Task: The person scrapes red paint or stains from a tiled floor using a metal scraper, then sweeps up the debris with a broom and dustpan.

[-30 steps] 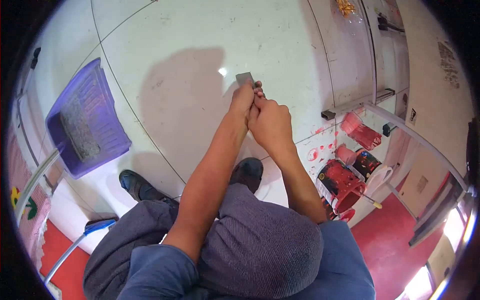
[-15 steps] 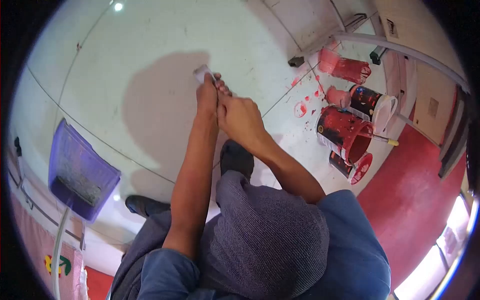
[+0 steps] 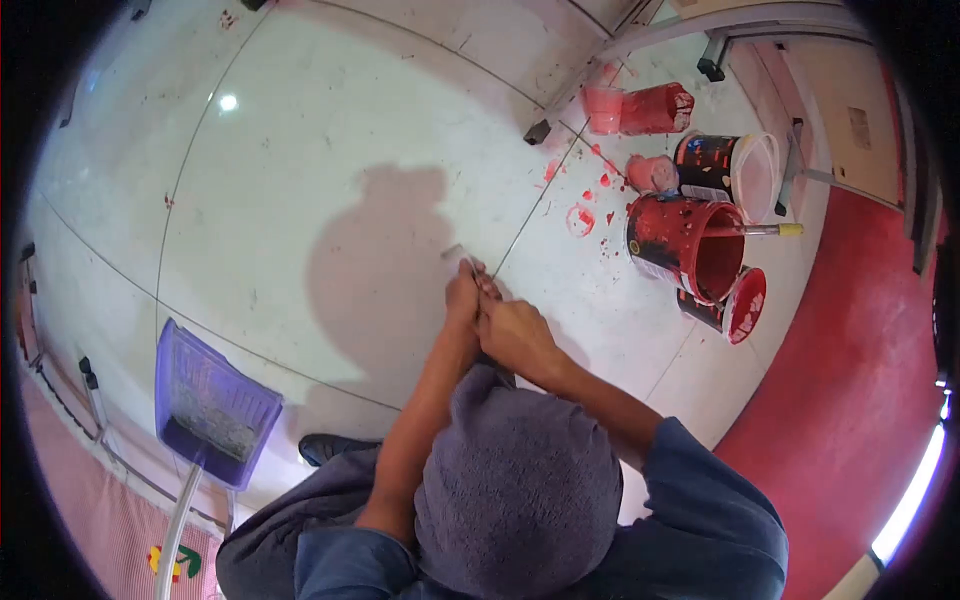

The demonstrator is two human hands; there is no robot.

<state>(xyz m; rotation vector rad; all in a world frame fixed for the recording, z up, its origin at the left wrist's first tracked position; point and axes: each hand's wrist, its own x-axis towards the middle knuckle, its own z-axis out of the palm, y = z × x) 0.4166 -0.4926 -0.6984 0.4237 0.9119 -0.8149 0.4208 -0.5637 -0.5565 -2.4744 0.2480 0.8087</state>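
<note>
Fingers of the left hand [image 3: 462,297] and right hand [image 3: 510,332] are clenched together on a small scraper [image 3: 455,254], its blade pressed to the white floor tile [image 3: 300,150]. The scraper lies left of the red paint bucket [image 3: 685,250], well apart from it; the purple dustpan [image 3: 210,405] sits farther left.

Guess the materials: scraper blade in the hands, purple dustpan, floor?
Scraper blade: thin, flat, grey, likely metal, though small in view. Both hands grip it. Purple dustpan: moulded plastic by its ribbed, slightly translucent tray. Floor: large glossy white tiles, probably glazed ceramic, with grout lines and a light glare.
</note>
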